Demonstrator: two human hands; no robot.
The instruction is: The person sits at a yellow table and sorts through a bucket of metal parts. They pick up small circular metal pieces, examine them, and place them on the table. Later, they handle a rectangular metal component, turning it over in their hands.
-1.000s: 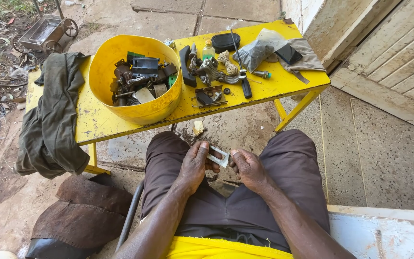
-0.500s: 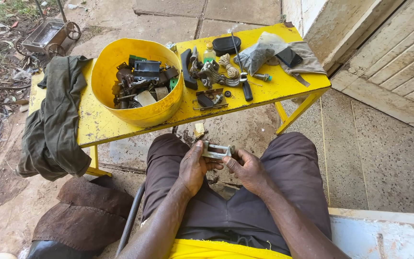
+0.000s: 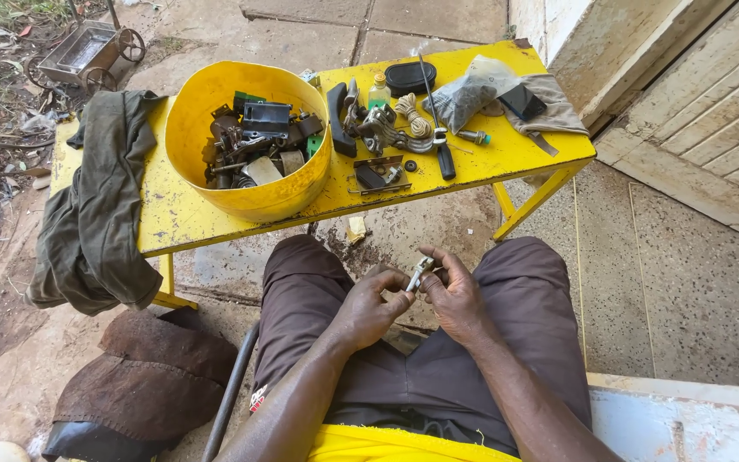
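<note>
Outdoor paving, low yellow metal table (image 3: 506,158) before a seated person.
Left hand (image 3: 368,306) and right hand (image 3: 453,293) both grip a small silver metal part (image 3: 419,275); work unfinished, yellow plastic bowl (image 3: 207,184) holds more parts.

Yellow table (image 3: 177,218) on stained concrete floor (image 3: 694,299), wooden door (image 3: 712,111) right, daylight

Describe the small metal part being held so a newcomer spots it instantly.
Below the yellow table, over the seated person's lap, the left hand and right hand meet. Pinched between their fingertips is the small silvery metal part, the only part off the table.
</note>
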